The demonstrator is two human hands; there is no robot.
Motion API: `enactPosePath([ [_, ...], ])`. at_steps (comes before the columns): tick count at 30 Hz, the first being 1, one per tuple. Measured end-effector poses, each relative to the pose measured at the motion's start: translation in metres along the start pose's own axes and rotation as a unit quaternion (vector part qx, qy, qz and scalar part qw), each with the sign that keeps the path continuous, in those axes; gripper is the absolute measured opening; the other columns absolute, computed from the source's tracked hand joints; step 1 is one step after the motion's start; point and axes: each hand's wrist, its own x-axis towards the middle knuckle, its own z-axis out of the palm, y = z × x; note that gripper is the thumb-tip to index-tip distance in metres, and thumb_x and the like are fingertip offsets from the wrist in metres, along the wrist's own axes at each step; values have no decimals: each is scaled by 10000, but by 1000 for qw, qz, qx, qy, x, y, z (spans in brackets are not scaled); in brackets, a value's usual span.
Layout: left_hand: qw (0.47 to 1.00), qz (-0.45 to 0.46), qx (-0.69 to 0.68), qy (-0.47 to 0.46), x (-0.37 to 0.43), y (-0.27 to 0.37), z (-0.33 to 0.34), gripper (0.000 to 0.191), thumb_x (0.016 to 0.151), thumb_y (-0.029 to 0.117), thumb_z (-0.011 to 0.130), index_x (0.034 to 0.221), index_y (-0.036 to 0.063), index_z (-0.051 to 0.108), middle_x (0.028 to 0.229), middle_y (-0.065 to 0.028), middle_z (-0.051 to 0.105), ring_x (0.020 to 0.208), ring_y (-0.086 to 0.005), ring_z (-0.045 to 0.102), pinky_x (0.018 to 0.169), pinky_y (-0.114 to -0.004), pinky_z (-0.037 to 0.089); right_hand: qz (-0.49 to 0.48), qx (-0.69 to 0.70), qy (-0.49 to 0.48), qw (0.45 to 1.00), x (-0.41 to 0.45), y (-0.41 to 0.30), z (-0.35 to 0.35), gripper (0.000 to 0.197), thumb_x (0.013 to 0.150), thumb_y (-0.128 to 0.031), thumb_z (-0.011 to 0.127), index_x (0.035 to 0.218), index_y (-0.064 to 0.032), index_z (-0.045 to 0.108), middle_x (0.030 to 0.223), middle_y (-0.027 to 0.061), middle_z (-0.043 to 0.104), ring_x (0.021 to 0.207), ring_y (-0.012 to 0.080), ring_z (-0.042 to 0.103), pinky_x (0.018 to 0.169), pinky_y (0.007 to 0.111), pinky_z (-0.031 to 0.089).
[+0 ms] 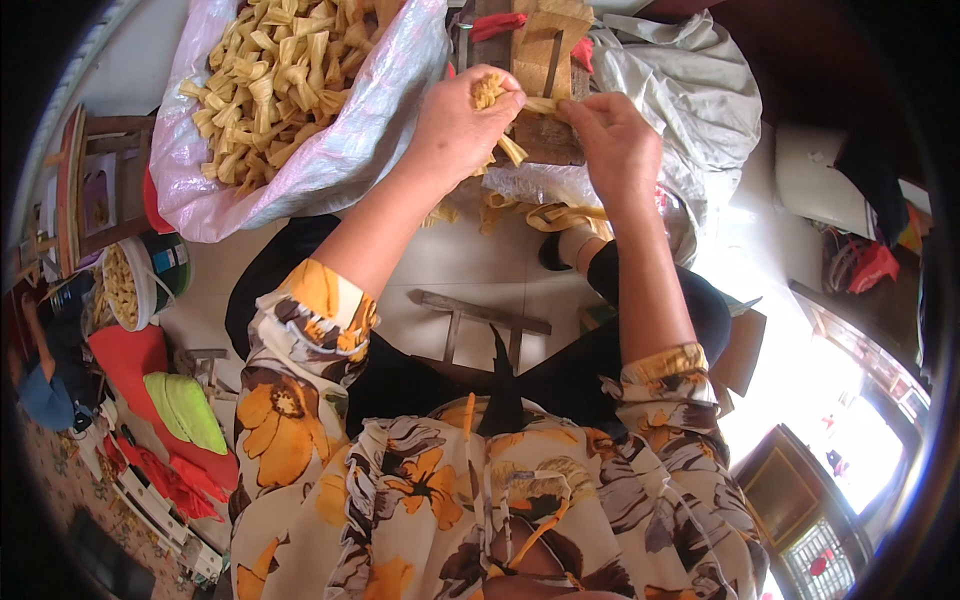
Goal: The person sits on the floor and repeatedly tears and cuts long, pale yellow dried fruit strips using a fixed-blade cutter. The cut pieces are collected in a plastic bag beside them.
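My left hand (469, 124) is closed around a folded yellow strip (544, 105) of what looks like tofu skin. A bunched end of yellow material (487, 91) pokes up between its thumb and fingers, and loose ends hang below the palm. My right hand (619, 142) pinches the other end of the strip between thumb and fingertips, so it spans the short gap between both hands. Just beyond lies a wooden block with a slot (547, 52), on a worn wooden bench (547, 142). A woven plastic sack (375, 127) on the left holds many knotted yellow pieces (277, 82).
Loose yellow strips (566, 217) hang below the bench. Grey sheeting (690, 97) lies to the right. A wooden stool frame (484, 311) stands between my knees. At left are a bucket of yellow pieces (124, 285), a green cushion (185, 412) and another person's arm (41, 341).
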Motion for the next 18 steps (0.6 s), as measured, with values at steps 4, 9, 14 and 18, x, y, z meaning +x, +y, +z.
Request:
enactPosePath([
  [4, 997, -12, 75, 27, 3, -11, 3, 250, 791, 228, 677, 778, -3, 582, 618, -76, 580, 553, -161, 541, 559, -298, 453, 23, -1, 7, 1000, 9, 13, 4, 295, 756, -314, 698, 851, -40, 645, 757, 134, 664, 712, 265, 638, 663, 335, 484],
  [9, 994, 14, 103, 19, -8, 11, -15, 285, 828, 283, 657, 862, 2, 626, 772, -92, 643, 710, -163, 609, 661, -288, 479, 20, 198, 4, 980, -18, 2, 0, 217, 779, -144, 725, 854, 27, 613, 685, 4, 599, 601, 50, 477, 556, 195, 404],
  [14, 987, -90, -119, -52, -44, 34, -8, 224, 829, 183, 625, 962, 5, 648, 875, -52, 655, 765, -124, 602, 697, -269, 483, -176, 172, -72, 967, -44, -21, -7, 168, 785, -115, 711, 841, 7, 611, 697, 41, 632, 622, 71, 557, 542, 224, 443],
  [18, 933, -275, -95, -212, -63, 38, -7, 197, 784, 117, 631, 934, -6, 667, 749, -101, 659, 617, -132, 614, 605, -297, 511, -368, 173, -130, 904, -47, -16, -20, 115, 775, -90, 690, 709, -42, 609, 626, 62, 616, 517, 196, 598, 473, 281, 455],
])
